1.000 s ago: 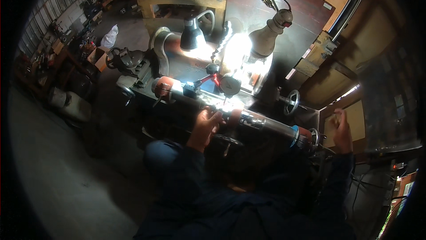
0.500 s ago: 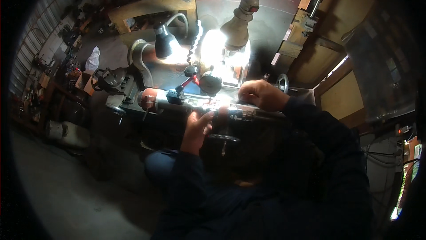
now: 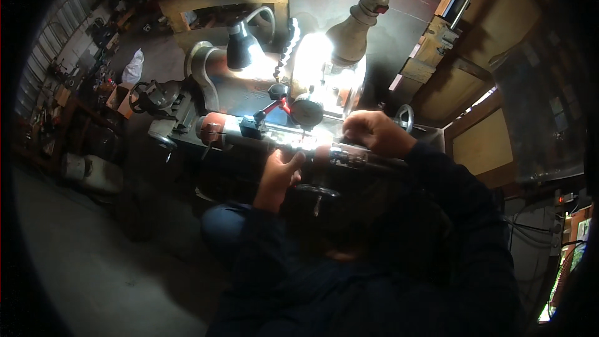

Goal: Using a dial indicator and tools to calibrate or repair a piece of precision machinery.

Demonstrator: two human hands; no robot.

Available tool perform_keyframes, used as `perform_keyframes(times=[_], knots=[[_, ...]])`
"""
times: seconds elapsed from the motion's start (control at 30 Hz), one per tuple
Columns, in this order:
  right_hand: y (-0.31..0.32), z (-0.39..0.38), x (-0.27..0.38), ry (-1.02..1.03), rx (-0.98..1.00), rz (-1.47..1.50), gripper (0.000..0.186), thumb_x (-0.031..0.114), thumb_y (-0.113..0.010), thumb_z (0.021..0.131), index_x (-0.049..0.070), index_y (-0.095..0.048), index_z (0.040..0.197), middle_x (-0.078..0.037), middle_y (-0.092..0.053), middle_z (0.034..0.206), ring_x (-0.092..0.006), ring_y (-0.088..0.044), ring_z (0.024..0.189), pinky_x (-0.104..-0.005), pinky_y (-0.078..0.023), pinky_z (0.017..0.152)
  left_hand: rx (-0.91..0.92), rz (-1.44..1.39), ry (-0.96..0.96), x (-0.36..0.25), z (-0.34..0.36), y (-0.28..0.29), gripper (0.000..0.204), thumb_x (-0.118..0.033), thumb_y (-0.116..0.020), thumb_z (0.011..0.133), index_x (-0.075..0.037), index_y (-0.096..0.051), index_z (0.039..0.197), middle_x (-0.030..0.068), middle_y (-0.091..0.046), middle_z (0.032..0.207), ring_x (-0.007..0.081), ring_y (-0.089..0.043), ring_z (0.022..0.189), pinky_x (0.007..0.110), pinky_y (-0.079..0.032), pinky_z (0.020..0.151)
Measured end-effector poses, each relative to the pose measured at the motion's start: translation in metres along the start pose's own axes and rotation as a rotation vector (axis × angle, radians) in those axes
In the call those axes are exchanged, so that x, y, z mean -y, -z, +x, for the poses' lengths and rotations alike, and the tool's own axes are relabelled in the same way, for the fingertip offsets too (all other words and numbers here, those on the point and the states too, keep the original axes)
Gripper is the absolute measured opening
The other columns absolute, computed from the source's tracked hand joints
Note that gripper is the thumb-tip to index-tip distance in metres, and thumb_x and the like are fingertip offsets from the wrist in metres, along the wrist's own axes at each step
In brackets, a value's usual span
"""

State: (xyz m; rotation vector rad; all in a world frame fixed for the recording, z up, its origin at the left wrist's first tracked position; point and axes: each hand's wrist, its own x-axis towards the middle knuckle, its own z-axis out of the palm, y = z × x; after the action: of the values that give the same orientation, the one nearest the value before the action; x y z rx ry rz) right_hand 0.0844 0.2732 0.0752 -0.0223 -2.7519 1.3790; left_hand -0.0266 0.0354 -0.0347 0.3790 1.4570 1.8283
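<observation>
Both my hands are at a lit metal grinding or turning machine. My left hand is closed at the front edge of the bright middle section, thumb upward; glare hides what its fingers hold. My right hand is closed with curled fingers above the right end of the work area, and I cannot make out anything in it. Between them, a round dial gauge hangs from a red and black jointed arm rising from a black block base. Just right of the glare sits a metal fitting.
A black lamp and a beige lamp shine closely over the machine. A handwheel juts out below my left hand, another handwheel stands beyond my right wrist. An orange-ended cylinder lies left. Wooden panels stand right.
The whole view has shifted, so the machine appears slightly further right and higher. Both hands keep nearly the same places against the machine.
</observation>
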Motion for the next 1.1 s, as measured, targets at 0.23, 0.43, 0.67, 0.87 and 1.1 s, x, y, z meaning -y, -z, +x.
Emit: perform_keyframes(times=[0.23, 0.43, 0.67, 0.87, 1.1], knots=[[0.025, -0.042, 0.049, 0.222, -0.121, -0.212, 0.005, 0.002, -0.064, 0.089, 0.001, -0.062, 0.093, -0.008, -0.063, 0.087, -0.0199, -0.062, 0.083, -0.0326, -0.049, 0.075, -0.150, 0.028, 0.024, -0.009, -0.023, -0.008, 0.059, -0.054, -0.068, 0.087, 0.002, -0.057, 0.103, 0.0019, -0.056, 0.062, 0.0046, -0.045, 0.042, 0.020, -0.034, 0.040], [0.036, -0.041, 0.045, 0.112, -0.114, -0.249, 0.004, 0.002, -0.064, 0.088, 0.002, -0.062, 0.092, -0.008, -0.062, 0.086, -0.0206, -0.062, 0.082, -0.0327, -0.049, 0.075, -0.102, -0.183, 0.164, -0.028, -0.036, 0.004, 0.074, -0.059, -0.058, 0.091, 0.008, -0.047, 0.119, 0.0260, -0.064, 0.107, 0.0027, -0.038, 0.040, 0.016, -0.031, 0.039], [0.022, -0.007, 0.010, 0.175, -0.071, -0.213, 0.006, 0.007, -0.064, 0.088, 0.001, -0.064, 0.086, -0.012, -0.064, 0.086, -0.0251, -0.064, 0.081, -0.0353, -0.051, 0.074, -0.193, -0.376, 0.286, -0.023, -0.028, -0.001, 0.057, -0.047, -0.065, 0.092, 0.005, -0.053, 0.110, 0.0227, -0.065, 0.108, 0.0027, -0.038, 0.042, 0.016, -0.030, 0.038], [0.002, 0.010, -0.005, 0.333, 0.027, -0.181, 0.009, -0.005, -0.066, 0.079, 0.000, -0.059, 0.081, -0.012, -0.060, 0.079, -0.0247, -0.061, 0.072, -0.0345, -0.049, 0.064, -0.099, -0.326, 0.153, 0.002, -0.014, -0.011, 0.029, -0.026, -0.063, 0.096, -0.004, -0.052, 0.112, 0.0001, -0.053, 0.086, 0.0039, -0.047, 0.057, 0.016, -0.034, 0.045], [-0.009, 0.008, -0.001, 0.412, 0.036, -0.156, 0.012, -0.004, -0.067, 0.075, 0.002, -0.056, 0.076, -0.010, -0.057, 0.075, -0.0252, -0.058, 0.070, -0.0357, -0.047, 0.063, -0.003, -0.428, 0.014, 0.006, -0.015, -0.014, 0.026, -0.017, -0.063, 0.096, -0.008, -0.050, 0.116, 0.0012, -0.054, 0.095, 0.0057, -0.050, 0.068, 0.016, -0.038, 0.054]])
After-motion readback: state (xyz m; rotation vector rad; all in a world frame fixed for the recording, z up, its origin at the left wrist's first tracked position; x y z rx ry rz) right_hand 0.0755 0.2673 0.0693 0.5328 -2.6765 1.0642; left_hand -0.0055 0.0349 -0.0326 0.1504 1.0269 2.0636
